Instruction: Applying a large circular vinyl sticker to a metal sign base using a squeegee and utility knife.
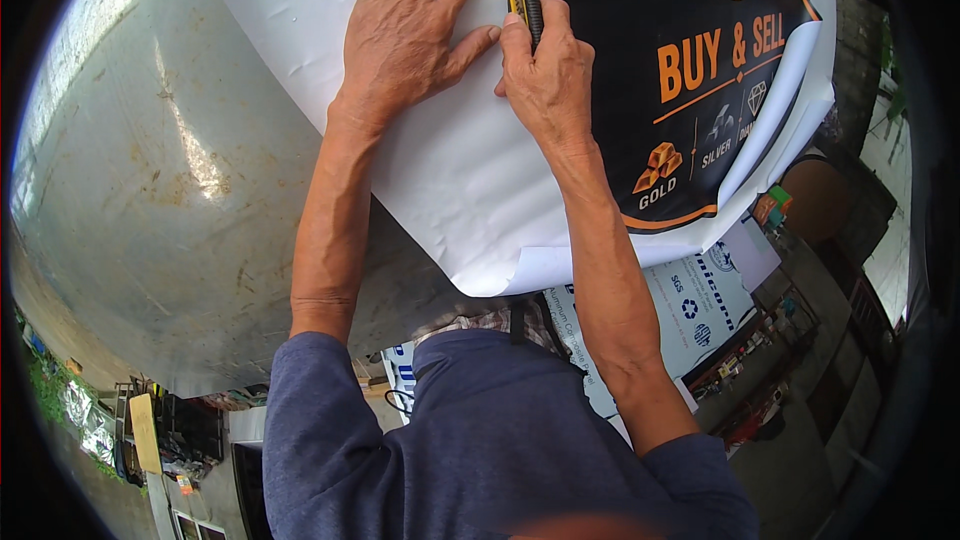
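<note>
A large printed vinyl-like sheet (440, 180) lies before me, its wide white margin on the left. The black printed panel (610, 70) on it has an orange outline, lettering and small pictures. My left hand (405, 35) rests flat on the white margin, fingers stretched out and thumb toward the panel. Just right of it, my right hand (550, 85) grips a yellow and black snap-off utility knife (531, 8) beside the panel's left edge. The knife's tip reaches the upper picture edge, so whether the blade touches the sheet is hard to tell.
The sheet's right side curls up in a white roll (775, 120). Beneath everything lies a grey metal-looking work surface (200, 210). Near my right forearm are light blue printed panels (690, 310). Shelves with clutter (165, 430) stand lower left; more small items (750, 370) lie lower right.
</note>
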`<state>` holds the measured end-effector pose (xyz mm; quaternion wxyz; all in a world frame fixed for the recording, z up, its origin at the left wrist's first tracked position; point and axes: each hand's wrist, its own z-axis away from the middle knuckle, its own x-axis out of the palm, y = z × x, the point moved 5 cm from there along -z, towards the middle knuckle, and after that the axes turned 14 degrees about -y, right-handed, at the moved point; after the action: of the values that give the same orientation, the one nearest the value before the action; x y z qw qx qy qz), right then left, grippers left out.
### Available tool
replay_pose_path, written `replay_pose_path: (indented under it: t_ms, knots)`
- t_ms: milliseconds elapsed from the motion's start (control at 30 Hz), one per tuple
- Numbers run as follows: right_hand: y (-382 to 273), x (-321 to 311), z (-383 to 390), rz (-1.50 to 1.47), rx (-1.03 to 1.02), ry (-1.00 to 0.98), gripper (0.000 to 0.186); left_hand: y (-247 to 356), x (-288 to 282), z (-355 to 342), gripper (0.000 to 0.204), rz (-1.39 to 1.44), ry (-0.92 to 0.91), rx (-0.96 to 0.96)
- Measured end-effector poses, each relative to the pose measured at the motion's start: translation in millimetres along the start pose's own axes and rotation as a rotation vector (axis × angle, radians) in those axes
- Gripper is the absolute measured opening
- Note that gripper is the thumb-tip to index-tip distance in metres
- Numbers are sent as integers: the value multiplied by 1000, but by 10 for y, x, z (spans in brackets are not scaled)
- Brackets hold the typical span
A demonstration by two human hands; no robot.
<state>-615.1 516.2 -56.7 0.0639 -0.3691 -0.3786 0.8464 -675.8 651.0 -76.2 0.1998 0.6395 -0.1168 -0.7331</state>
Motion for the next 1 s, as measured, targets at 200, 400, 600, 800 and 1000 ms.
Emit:
replay_pose_path:
  t_ms: [200, 400, 600, 800, 1000]
  knots:
    - [-48, 15, -12, 24, 19, -9, 21, -22, 6, 16, 82, 20, 3, -2]
    - [-26, 4, -6, 15, 2, 20, 20, -11, 33, -1, 82, 20, -6, 5]
    - [-103, 14, -19, 84, 84, -53, 22, -33, 12, 21, 83, 50, -3, 18]
    - [-251, -53, -41, 224, 212, -143, 29, -20, -9, 26, 86, 108, -12, 38]
    - [-353, -90, -68, 295, 211, -150, 31, -38, 0, 28, 87, 91, -11, 41]
